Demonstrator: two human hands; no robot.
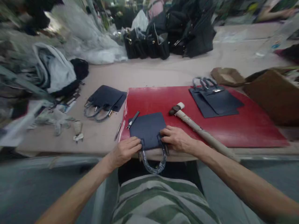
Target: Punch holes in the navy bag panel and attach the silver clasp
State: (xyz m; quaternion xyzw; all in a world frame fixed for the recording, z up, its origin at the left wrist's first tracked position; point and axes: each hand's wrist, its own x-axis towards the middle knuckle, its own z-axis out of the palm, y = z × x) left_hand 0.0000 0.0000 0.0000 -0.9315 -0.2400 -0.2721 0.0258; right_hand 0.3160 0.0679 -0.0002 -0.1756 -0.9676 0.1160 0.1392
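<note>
A dark blue handbag panel [148,128] lies in front of me, across the near left part of a red board [149,99]. Its plastic-wrapped handle [154,170] hangs over the table's front edge toward me. At the left handle base, my left hand [125,151] is closed on the panel's side. My right hand [177,137] pinches the panel by the other handle base; its fingertips partly cover that spot. Across the panel's upper left corner rests a small flat metal tool [134,120]. A hammer with a wrapped handle [198,130] lies right of the panel.
More handled panels lie at left [105,97] and on the board at right [220,101]. A thin pointed tool [118,132] and a glove [58,119] are on the left. Black bags [149,43] stand behind; a brown box [273,93] sits at right. Another person's arm [273,14] shows far right.
</note>
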